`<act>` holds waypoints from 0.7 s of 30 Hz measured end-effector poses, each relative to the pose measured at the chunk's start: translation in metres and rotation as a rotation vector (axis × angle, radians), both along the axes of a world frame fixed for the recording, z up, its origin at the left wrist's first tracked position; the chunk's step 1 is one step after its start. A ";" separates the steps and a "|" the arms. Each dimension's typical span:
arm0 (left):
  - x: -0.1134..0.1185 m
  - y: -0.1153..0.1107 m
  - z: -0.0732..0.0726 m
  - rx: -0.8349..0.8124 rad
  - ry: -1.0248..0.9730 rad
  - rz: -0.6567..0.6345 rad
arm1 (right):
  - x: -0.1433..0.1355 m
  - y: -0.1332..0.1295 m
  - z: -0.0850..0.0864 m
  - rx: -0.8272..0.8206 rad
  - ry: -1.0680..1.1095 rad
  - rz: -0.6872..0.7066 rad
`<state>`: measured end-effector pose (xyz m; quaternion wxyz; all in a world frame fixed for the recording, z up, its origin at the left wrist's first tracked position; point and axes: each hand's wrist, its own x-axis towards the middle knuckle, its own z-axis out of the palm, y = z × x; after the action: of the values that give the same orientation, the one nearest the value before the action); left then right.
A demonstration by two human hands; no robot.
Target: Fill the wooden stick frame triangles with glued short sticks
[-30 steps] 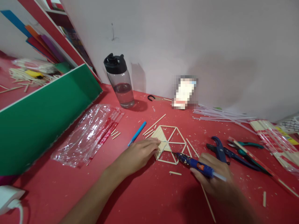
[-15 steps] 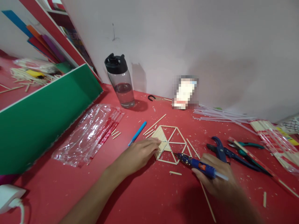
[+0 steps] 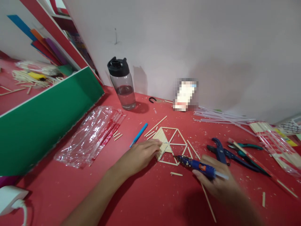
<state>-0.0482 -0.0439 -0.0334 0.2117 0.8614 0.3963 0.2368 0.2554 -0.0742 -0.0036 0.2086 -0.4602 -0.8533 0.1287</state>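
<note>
A flat hexagonal frame of thin wooden sticks (image 3: pixel 178 144) lies on the red table, its left part filled with sticks side by side. My left hand (image 3: pixel 147 152) presses its closed fingers on the frame's left edge. My right hand (image 3: pixel 215 174) is wrapped round a blue glue gun (image 3: pixel 196 165), with a clear glue stick out of its back. The gun's nozzle is at the frame's lower spoke, beside the filled part. Loose short sticks lie above and below the frame. A blue pen (image 3: pixel 139 134) is just beyond my left hand.
A water bottle (image 3: pixel 122 84), a blurred phone (image 3: pixel 185 95) and glue sticks (image 3: pixel 221 116) are along the wall. Blue cutters (image 3: pixel 219 150), green-handled pliers (image 3: pixel 248 146) and packed sticks (image 3: pixel 275 144) lie right. Plastic bags (image 3: pixel 89 136), a green board (image 3: pixel 51 116) and a white plug (image 3: pixel 10 199) are left.
The glue gun's nozzle has moved slightly left and up along the frame. My left hand stays in place on it. The camera view has shifted a little.
</note>
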 end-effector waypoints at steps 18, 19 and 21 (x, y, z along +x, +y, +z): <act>0.000 0.001 -0.002 -0.050 0.030 0.004 | 0.001 0.005 0.016 -0.596 0.600 -0.340; 0.001 0.000 -0.002 -0.054 0.031 0.001 | -0.002 0.009 0.019 -0.577 0.542 -0.373; 0.001 0.000 -0.001 -0.054 0.037 -0.007 | -0.008 0.021 0.024 -0.518 0.426 -0.441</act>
<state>-0.0472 -0.0437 -0.0347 0.2284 0.8610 0.4033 0.2093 0.2477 -0.0528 0.0203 0.2807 -0.6327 -0.6111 0.3841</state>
